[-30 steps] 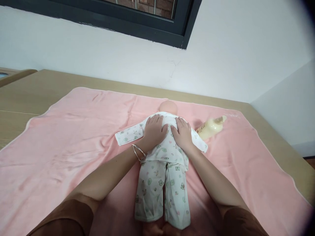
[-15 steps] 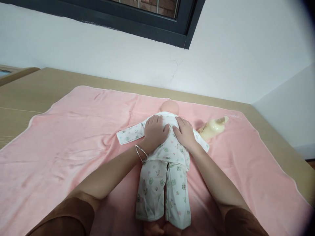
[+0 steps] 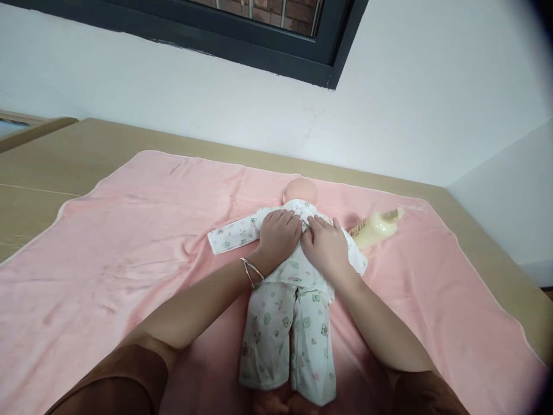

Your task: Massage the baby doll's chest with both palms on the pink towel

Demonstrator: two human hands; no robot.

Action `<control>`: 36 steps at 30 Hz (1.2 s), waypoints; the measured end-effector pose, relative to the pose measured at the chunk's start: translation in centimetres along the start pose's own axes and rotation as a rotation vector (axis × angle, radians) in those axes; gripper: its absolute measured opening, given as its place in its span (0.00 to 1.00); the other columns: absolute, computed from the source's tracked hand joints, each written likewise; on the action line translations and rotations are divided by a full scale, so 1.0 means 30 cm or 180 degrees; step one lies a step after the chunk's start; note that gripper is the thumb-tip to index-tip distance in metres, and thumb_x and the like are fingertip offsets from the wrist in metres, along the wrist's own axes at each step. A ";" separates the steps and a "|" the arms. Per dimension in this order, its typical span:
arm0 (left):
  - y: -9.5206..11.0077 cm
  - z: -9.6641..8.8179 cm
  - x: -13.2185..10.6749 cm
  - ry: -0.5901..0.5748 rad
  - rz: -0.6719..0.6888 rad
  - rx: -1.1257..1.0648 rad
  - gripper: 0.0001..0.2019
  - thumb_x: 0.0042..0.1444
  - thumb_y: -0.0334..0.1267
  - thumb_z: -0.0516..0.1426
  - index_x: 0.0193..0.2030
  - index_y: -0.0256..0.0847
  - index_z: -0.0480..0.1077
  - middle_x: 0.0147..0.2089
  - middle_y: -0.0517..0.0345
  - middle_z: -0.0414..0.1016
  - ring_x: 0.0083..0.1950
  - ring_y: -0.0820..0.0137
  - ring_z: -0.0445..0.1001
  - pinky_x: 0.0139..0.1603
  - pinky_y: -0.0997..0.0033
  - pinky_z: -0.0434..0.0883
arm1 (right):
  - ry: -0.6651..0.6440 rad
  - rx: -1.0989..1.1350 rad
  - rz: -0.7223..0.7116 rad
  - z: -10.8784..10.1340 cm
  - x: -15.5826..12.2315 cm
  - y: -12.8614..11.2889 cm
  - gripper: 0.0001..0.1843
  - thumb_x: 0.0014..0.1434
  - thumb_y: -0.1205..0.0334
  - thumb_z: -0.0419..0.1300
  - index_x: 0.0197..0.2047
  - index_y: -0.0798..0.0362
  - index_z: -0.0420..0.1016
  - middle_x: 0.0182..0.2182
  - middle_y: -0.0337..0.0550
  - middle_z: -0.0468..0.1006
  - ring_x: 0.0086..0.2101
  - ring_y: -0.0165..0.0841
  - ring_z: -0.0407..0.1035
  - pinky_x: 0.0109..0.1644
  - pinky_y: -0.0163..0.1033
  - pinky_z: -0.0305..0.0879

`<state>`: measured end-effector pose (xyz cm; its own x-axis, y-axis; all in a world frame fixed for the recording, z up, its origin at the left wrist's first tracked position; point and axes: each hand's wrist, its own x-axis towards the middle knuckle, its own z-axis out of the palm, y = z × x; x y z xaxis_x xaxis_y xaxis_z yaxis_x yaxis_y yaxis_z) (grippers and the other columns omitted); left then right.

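Observation:
A baby doll [image 3: 299,189] in a white printed top and trousers [image 3: 288,340] lies lengthwise on a pink blanket [image 3: 129,242], head away from me. My left hand [image 3: 279,235], with bangles on the wrist, rests flat on the doll's chest, fingers stretched out. My right hand [image 3: 325,245] lies flat beside it, fingers out, and the two hands almost touch at the doll's middle. The doll's left sleeve [image 3: 231,234] sticks out sideways on the blanket. Neither hand holds anything.
A cream baby bottle [image 3: 377,227] lies on its side on the blanket to the right of the doll. The blanket covers a wooden table [image 3: 52,155] set against a white wall under a dark-framed window. The table's right edge runs near the wall corner.
Both hands have slid inward and slightly down on the doll's chest, closer together. The view has shifted a little to the left.

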<state>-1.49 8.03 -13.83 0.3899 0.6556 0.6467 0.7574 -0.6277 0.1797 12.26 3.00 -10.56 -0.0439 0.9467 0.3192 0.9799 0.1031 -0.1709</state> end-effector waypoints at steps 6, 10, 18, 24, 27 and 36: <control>-0.023 0.040 0.012 -0.0072 -0.0540 -0.0356 0.17 0.64 0.38 0.56 0.57 0.35 0.73 0.59 0.43 0.78 0.61 0.54 0.74 0.65 0.50 0.68 | -0.0221 -0.0022 0.0212 0.041 0.042 0.048 0.30 0.71 0.53 0.48 0.69 0.62 0.64 0.66 0.61 0.69 0.67 0.49 0.60 0.74 0.63 0.41; -0.039 0.056 0.018 -0.0038 -0.0435 -0.0678 0.17 0.64 0.36 0.56 0.58 0.39 0.73 0.60 0.47 0.77 0.64 0.57 0.73 0.69 0.48 0.64 | -0.0427 0.0121 0.0065 0.054 0.064 0.074 0.32 0.71 0.56 0.47 0.74 0.58 0.55 0.71 0.57 0.62 0.70 0.49 0.54 0.73 0.66 0.43; -0.030 0.029 0.006 0.0158 -0.0100 -0.0645 0.10 0.65 0.37 0.55 0.40 0.43 0.79 0.47 0.49 0.81 0.51 0.59 0.77 0.57 0.54 0.73 | -0.0209 -0.0541 -0.0138 -0.006 -0.002 0.003 0.27 0.71 0.60 0.46 0.67 0.60 0.69 0.60 0.61 0.76 0.61 0.48 0.69 0.75 0.62 0.37; -0.020 0.028 0.007 -0.0021 -0.0509 -0.0433 0.13 0.63 0.39 0.57 0.51 0.39 0.76 0.52 0.45 0.78 0.55 0.54 0.74 0.58 0.51 0.71 | -0.0313 -0.0267 0.0081 -0.006 0.019 0.017 0.27 0.70 0.57 0.47 0.66 0.60 0.69 0.61 0.60 0.75 0.64 0.46 0.66 0.75 0.63 0.34; -0.021 0.032 0.010 -0.0172 -0.0580 -0.0386 0.20 0.63 0.40 0.56 0.60 0.35 0.71 0.59 0.41 0.76 0.62 0.51 0.71 0.65 0.48 0.67 | -0.0510 -0.0020 0.0109 0.017 0.049 0.048 0.32 0.69 0.56 0.46 0.72 0.60 0.60 0.69 0.61 0.64 0.70 0.49 0.55 0.74 0.67 0.38; -0.034 0.035 0.013 0.0027 -0.0086 -0.0532 0.12 0.64 0.37 0.55 0.51 0.38 0.76 0.53 0.45 0.80 0.57 0.55 0.76 0.62 0.51 0.71 | -0.0383 0.0313 -0.0236 0.024 0.060 0.060 0.29 0.65 0.64 0.48 0.68 0.59 0.66 0.66 0.56 0.70 0.68 0.47 0.59 0.75 0.59 0.41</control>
<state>-1.56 9.37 -14.55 0.3656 0.6701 0.6461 0.6697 -0.6714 0.3174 13.80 5.10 -10.98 -0.1443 0.9645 0.2214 0.9495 0.1979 -0.2433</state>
